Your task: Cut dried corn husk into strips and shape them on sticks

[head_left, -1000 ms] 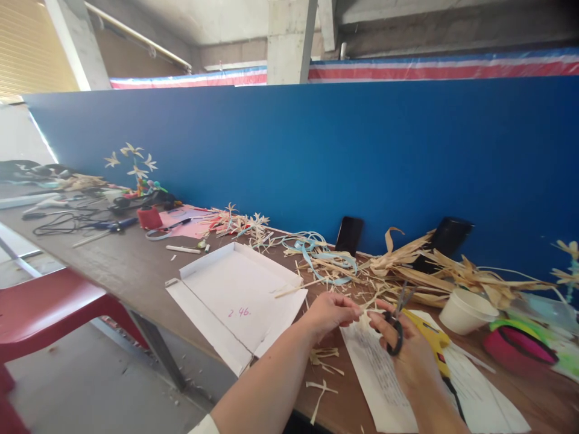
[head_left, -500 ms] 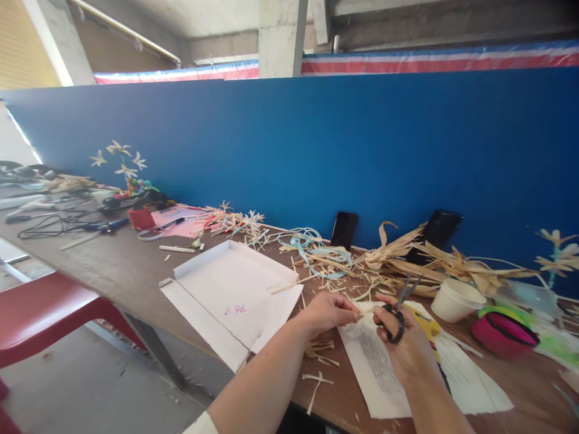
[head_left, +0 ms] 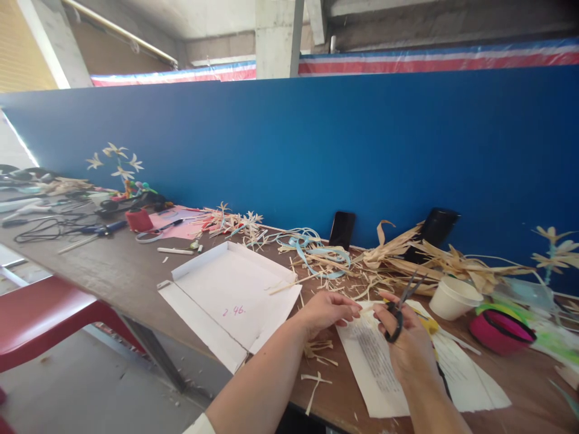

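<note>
My right hand (head_left: 409, 340) grips black-handled scissors (head_left: 400, 307), blades pointing up and away and slightly parted. My left hand (head_left: 328, 310) pinches a thin pale straw strip (head_left: 365, 309) just left of the scissors, fingers closed on it. Both hands hover over a printed white paper sheet (head_left: 375, 367) on the brown table (head_left: 113, 271). Small straw scraps (head_left: 319, 349) lie under my left wrist.
A flat white cardboard box lid (head_left: 230, 295) lies left of my hands. Dried husk strips (head_left: 434, 262), blue ribbon (head_left: 316, 250), two dark phones (head_left: 342, 229) against the blue partition (head_left: 316, 150), a white cup (head_left: 453, 297), a pink pouch (head_left: 502, 331), a red chair (head_left: 49, 313).
The view has drifted slightly; my hands stay together over the paper, the scissors tilting a little, still held beside the pinched strip.
</note>
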The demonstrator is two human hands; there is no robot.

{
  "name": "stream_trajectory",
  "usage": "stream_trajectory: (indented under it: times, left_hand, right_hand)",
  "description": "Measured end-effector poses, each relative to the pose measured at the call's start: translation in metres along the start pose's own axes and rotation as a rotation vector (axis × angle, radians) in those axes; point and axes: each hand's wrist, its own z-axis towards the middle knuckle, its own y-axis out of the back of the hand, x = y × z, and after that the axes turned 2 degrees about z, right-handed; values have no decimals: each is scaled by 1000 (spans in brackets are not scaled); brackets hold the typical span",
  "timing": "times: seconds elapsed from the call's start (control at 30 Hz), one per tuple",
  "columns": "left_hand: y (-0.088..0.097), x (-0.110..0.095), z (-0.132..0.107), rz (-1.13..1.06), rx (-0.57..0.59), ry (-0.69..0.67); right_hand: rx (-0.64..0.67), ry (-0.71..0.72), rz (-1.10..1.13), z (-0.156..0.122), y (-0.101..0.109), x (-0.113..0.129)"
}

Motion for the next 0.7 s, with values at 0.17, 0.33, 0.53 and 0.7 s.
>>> stream_trajectory:
  times: [0.17,0.33,0.53,0.7]
  left_hand:
    - [0,3,1,0,-16,-3]
    - [-1,4,0,21,-28,-31]
    - [-1,4,1,52,-36,-95]
    - [-2,3,0,42,-41,-88]
  right_hand:
    - [39,2,-1,-1,0,0]
    - [48,-12,31,-2,-1,2]
    - [84,-78,177,-4,-7,9]
    - [81,-87,204,-4,-7,12]
